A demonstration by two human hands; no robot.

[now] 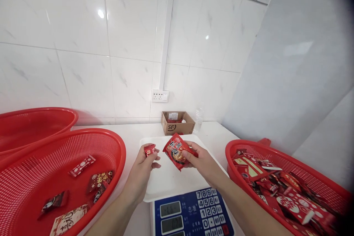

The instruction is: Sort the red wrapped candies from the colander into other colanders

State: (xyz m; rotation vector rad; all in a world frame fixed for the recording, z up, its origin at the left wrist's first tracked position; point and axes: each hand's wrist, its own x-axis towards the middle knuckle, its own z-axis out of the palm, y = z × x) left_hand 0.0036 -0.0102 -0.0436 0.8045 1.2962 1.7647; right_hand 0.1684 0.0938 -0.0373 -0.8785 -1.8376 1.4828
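My left hand (146, 164) is closed on a small red wrapped packet (149, 150), pinched between thumb and fingers. In my right hand (195, 156) is a larger red snack packet (176, 151) with dark lettering and a food picture, the thumb lying across its front. Part of another red wrapper shows behind the fingers of that hand; what it belongs to is hidden. Both hands are above the white tray (166, 188) of a digital scale (190, 210), whose blue panel carries number keys and displays.
A red basket (121, 151) with several packets stands at the left, another red basket (35, 112) behind it. At the right, a red basket (232, 147) holds many red packets. A cardboard box (179, 127) and a clear plastic bottle (198, 118) stand by the tiled wall.
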